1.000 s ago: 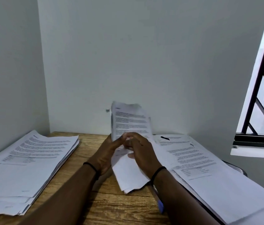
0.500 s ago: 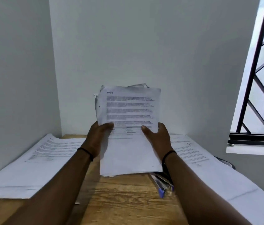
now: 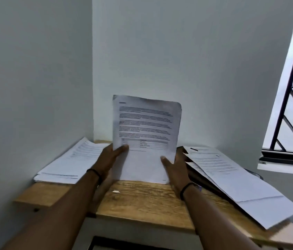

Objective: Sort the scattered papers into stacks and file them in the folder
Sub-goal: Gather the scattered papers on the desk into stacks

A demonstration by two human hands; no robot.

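A bundle of printed papers (image 3: 146, 139) is held upright over the middle of the wooden surface (image 3: 142, 199), its lower edge resting on or just above the wood. The left hand (image 3: 108, 159) grips the left edge, thumb laid across the front sheet, while the right hand (image 3: 175, 168) clasps the lower right edge in the same way. Half a second ago the sheets were held higher and their top edges looked uneven; a second ago they were crumpled between both hands. Now a single flat, squared face is presented, so the bundle appears to have been straightened and tapped into alignment. A sorted stack (image 3: 72, 161) lies at the left end of the surface, well apart from the bundle, and loose sheets (image 3: 232, 177) are spread at the right over a dark folder (image 3: 201, 177), of which only an edge is seen. It is judged that the bundle is ready to be laid on a stack or filed, and that the sheets on the right remain to be gathered.
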